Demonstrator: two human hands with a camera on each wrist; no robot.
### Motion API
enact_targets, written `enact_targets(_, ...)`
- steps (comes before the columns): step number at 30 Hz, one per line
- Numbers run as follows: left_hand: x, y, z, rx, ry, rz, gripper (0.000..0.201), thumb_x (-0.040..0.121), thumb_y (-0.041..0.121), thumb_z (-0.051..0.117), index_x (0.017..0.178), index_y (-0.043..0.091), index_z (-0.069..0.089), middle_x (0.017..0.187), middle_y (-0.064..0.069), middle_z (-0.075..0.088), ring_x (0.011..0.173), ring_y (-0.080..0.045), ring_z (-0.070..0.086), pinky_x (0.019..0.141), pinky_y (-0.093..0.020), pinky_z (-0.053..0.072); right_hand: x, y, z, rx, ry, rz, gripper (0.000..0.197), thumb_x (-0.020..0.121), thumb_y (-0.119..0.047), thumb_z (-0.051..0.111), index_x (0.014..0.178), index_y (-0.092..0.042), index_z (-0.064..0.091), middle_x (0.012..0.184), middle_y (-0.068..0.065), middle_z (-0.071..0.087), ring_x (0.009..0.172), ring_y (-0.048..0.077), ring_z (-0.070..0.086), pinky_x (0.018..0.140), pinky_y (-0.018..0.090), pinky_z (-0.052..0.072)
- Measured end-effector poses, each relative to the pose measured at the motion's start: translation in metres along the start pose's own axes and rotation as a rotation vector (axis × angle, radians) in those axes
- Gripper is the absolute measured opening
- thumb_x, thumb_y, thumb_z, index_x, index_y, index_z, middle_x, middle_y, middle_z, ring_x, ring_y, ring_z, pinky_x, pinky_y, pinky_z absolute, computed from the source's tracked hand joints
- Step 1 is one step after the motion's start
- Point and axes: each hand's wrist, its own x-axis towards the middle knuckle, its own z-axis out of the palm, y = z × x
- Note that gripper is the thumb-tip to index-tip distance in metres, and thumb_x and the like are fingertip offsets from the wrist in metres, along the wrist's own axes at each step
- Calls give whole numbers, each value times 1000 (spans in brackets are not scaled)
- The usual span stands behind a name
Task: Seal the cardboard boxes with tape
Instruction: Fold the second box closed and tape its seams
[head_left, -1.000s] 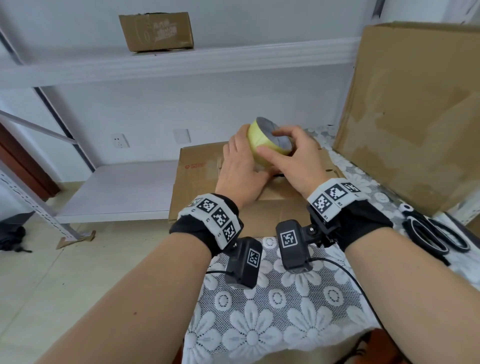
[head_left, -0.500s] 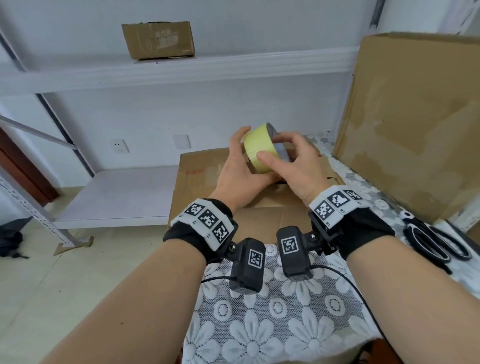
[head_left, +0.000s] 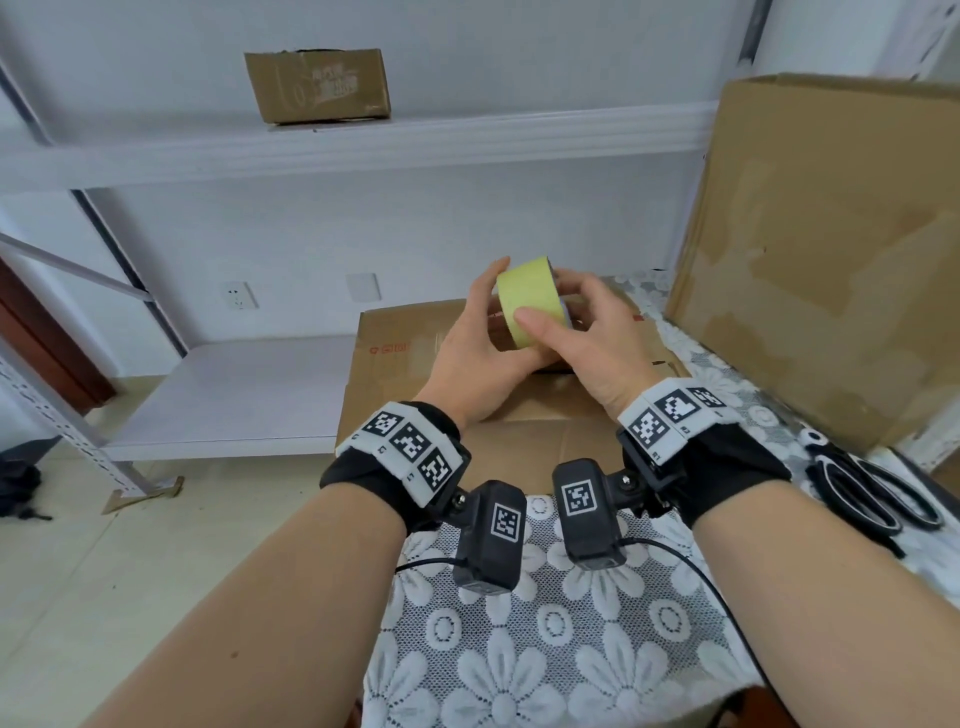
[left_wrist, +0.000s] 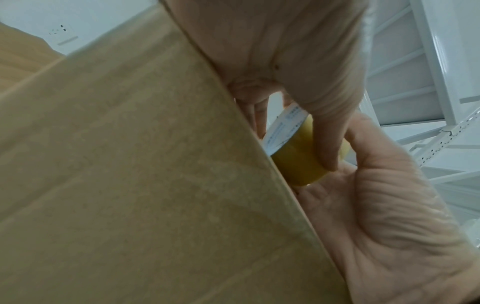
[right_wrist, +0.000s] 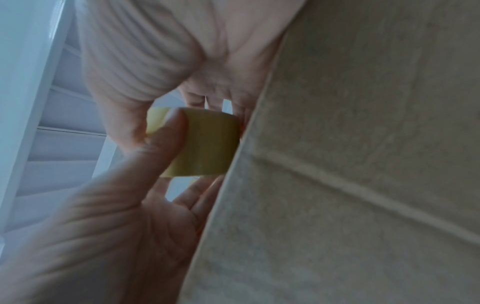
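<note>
A roll of yellow tape (head_left: 525, 299) is held up on edge between both hands, just above a closed brown cardboard box (head_left: 400, 364) on the table. My left hand (head_left: 480, 338) cups the roll from the left, one finger reaching up over its top. My right hand (head_left: 582, 327) grips it from the right, with the thumb pressed on the yellow band. The left wrist view shows the tape roll (left_wrist: 298, 162) with its white core and the box top (left_wrist: 130, 164) close below. The right wrist view shows the tape roll (right_wrist: 207, 144) under my right thumb.
A big cardboard box (head_left: 831, 249) stands at the right of the table. Black scissors (head_left: 878, 493) lie in front of it on the lace tablecloth (head_left: 545, 649). A small box (head_left: 317, 85) sits on the white shelf (head_left: 363, 145) behind. Floor lies to the left.
The roll has been turned in my hands: its grey core faced me, now the yellow band does. My right thumb has come onto the band.
</note>
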Motion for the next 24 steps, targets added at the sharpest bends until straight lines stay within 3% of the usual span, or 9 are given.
enact_targets(2,0,-1,-1,-25,28,12,91,56,30,87,134,35,39,119,6,62,109,-10,63,97,-42,52,-1,-1,1,1,-18,-15,33,79,-20,75,107,-17,58,122,2,59,106,10,59,83,17,50)
enact_targets(5,0,-4,-1,-48,77,42,88,59,12,91,129,32,41,117,4,61,110,-13,63,96,-42,53,1,1,2,-5,-25,-10,26,80,-20,74,101,-5,67,128,-5,55,117,11,54,95,26,48)
enact_targets(8,1,-6,-1,-70,83,59,92,62,6,90,133,29,37,123,4,57,111,-13,63,94,-37,54,2,4,1,-8,-36,-7,22,81,-21,74,97,-6,72,132,-5,55,123,8,50,103,37,43)
enact_targets(10,2,-5,-2,-94,72,32,91,67,8,87,139,27,34,127,6,54,112,-9,62,92,-28,53,1,4,-1,40,-46,-5,17,82,-19,72,97,-13,73,133,-6,55,124,8,50,105,38,42)
enact_targets(12,4,-6,-3,-112,50,5,89,69,19,85,142,25,34,129,6,55,114,-7,60,94,-26,51,1,5,-3,96,-61,3,16,83,-18,71,99,-18,73,134,-7,55,124,8,50,105,38,43)
enact_targets(14,4,-7,-3,-102,32,2,89,62,32,84,137,32,36,129,3,58,116,-8,60,99,-34,50,1,4,-3,123,-63,8,16,84,-17,70,100,-19,72,134,-6,55,123,10,52,102,35,46)
enact_targets(17,3,-8,-2,-41,20,41,91,59,26,87,133,35,35,131,1,58,118,-13,60,101,-42,50,0,3,-1,130,-38,14,13,86,-17,68,96,-25,70,132,-1,57,117,13,57,91,25,51)
enact_targets(20,5,-9,-4,-84,23,50,96,62,16,86,139,33,32,135,-2,55,118,-11,60,101,-38,50,-2,0,0,139,-42,1,13,88,-15,66,97,-23,70,126,2,61,109,9,61,83,18,50)
enact_targets(24,7,-9,-6,-84,37,18,95,71,19,86,148,26,31,140,3,50,119,-7,58,100,-30,50,-4,-6,-3,206,-22,-3,14,89,-7,62,100,-13,69,105,5,69,86,0,66,72,13,49)
